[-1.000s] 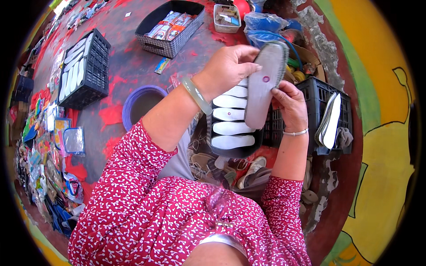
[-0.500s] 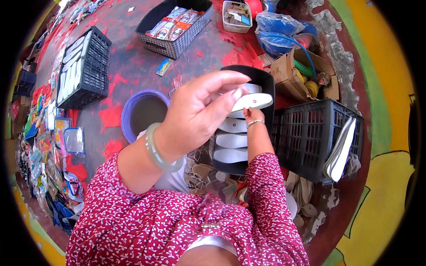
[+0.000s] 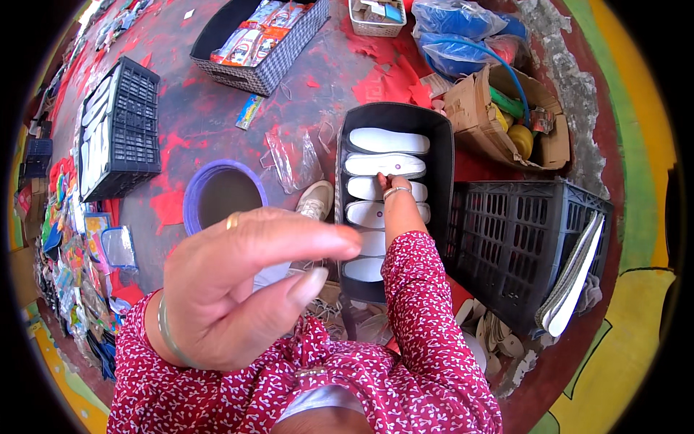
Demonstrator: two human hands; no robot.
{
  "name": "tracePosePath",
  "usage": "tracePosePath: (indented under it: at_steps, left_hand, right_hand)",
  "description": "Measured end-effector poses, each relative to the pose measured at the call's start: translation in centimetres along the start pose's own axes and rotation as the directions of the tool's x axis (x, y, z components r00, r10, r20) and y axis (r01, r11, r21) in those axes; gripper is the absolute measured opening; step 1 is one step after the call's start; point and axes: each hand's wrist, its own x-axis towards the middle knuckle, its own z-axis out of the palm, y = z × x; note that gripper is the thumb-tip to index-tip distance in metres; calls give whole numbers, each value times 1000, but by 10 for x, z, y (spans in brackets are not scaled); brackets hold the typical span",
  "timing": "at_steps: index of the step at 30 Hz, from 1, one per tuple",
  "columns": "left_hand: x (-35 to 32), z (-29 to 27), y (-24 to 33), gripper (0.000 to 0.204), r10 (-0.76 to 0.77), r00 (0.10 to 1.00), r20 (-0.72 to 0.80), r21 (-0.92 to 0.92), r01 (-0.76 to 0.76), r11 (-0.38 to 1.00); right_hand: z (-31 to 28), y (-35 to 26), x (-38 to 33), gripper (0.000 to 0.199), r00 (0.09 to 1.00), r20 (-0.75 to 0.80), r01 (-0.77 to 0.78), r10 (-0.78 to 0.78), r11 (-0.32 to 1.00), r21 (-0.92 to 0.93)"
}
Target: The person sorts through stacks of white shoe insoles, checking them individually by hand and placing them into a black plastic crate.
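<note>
A view from above shows a person in a red floral top seated over a red-and-grey painted floor crowded with bins. The left hand (image 3: 246, 289) is raised close to the camera in the lower left of centre, large and empty, its fingers extended together with the thumb curved just beneath them, not closed on anything; a ring sits on one finger and a pale bangle circles the wrist. The right hand (image 3: 388, 182) reaches away to the centre of the frame, into a long black bin (image 3: 442, 155), where its fingertips rest together on a white insole (image 3: 383, 165), the second from the top in a row of white insoles stacked down the bin; whether the fingers pinch that insole or only press on it cannot be told. A bracelet shows on that wrist. To the right of the bin stands a black plastic crate (image 3: 517, 242) with a pale insole hanging at its right edge. Left of the bin lie a crumpled clear plastic bag (image 3: 293, 155) and a purple round tub (image 3: 219, 194). At the upper left sits another black crate (image 3: 126, 130), at the top a grey woven basket (image 3: 264, 40) of packets, and at the upper right a torn cardboard box (image 3: 506, 116).
</note>
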Motion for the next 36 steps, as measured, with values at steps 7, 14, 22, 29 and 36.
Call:
tracePosePath:
  at_steps: [7,14,22,29,36]
  left_hand:
    - [0,1,-2,27,37,999,-8,-13,-37,999]
    - [-2,5,-2,25,60,998,-5,-2,-60,998]
    - [-1,12,3,22,31,999,-40,-23,-32,999]
    - [1,18,5,21,48,997,-66,39,-46,998]
    - [0,18,3,21,4,993,-119,32,0,999]
  right_hand:
    - [10,-5,-13,14,999,-46,4,-7,998,-66]
    - [17,-11,-34,12,993,-99,51,-62,993,-110]
    - [8,-1,-40,28,720,634,601,-283,-204,-773]
    - [32,48,-30,23,605,790,666,95,-603,-438]
    - [44,48,-40,26,626,776,618,83,-659,-428]
